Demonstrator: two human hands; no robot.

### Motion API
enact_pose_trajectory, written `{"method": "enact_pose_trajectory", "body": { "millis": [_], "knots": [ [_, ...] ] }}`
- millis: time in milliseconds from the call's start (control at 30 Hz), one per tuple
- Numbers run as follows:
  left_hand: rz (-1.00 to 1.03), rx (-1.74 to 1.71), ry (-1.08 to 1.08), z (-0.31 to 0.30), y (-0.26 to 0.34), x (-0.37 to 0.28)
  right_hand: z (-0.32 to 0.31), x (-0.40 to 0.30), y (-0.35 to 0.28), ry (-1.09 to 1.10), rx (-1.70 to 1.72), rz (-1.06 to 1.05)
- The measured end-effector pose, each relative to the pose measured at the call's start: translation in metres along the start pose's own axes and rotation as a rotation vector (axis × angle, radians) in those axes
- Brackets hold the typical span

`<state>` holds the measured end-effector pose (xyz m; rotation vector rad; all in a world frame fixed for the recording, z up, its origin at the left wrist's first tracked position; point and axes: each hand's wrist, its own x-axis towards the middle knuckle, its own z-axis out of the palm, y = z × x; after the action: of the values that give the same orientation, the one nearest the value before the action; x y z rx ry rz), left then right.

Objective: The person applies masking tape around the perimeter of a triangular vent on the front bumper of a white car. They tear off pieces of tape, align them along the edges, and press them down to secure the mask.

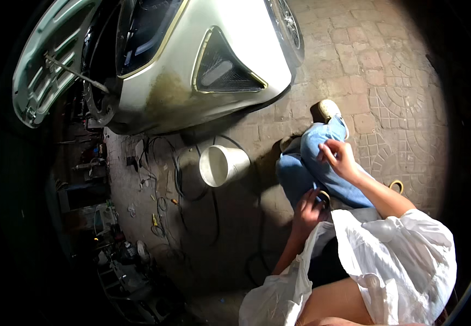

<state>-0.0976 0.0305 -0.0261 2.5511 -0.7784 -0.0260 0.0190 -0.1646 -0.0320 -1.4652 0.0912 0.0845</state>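
My left hand [309, 214] rests by my denim-clad thigh, its fingers around a thin yellow-edged roll of tape [326, 199]. Above my knee, my right hand [339, 157] is raised with the fingers curled in and the thumb near the fingertips. Whether anything thin sits between those fingers cannot be made out. In front of me stands a pale car bumper [170, 93] with a brownish, dull patch. Yellow masking tape edges its triangular dark insert [225, 67] and the headlight [147, 34].
A white bucket [235, 165] stands on the paving left of my legs. Black hoses or cables [178, 171] loop across the floor. A rod [76, 75] props the hood [52, 53]. Another tape roll [397, 186] is at my right. Dark clutter [129, 281] lines the lower left.
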Motion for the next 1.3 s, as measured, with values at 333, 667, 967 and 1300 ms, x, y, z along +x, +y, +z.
{"method": "enact_pose_trajectory", "body": {
  "millis": [333, 667, 967, 1300],
  "knots": [
    [0.27, 0.142, -0.005, 0.02, -0.002, -0.042, -0.034, -0.097, 0.005, -0.112, -0.095, 0.029],
    [-0.431, -1.096, 0.52, -0.019, 0.029, -0.02, -0.029, -0.108, -0.021, -0.219, 0.298, -0.023],
    [-0.076, -0.879, 0.623, -0.083, 0.112, 0.016, -0.019, -0.122, -0.115, -0.175, 0.186, -0.386],
    [-0.074, -0.467, 0.464, -0.078, 0.114, -0.001, -0.037, -0.118, -0.125, -0.232, 0.069, -0.465]
  ]
}}
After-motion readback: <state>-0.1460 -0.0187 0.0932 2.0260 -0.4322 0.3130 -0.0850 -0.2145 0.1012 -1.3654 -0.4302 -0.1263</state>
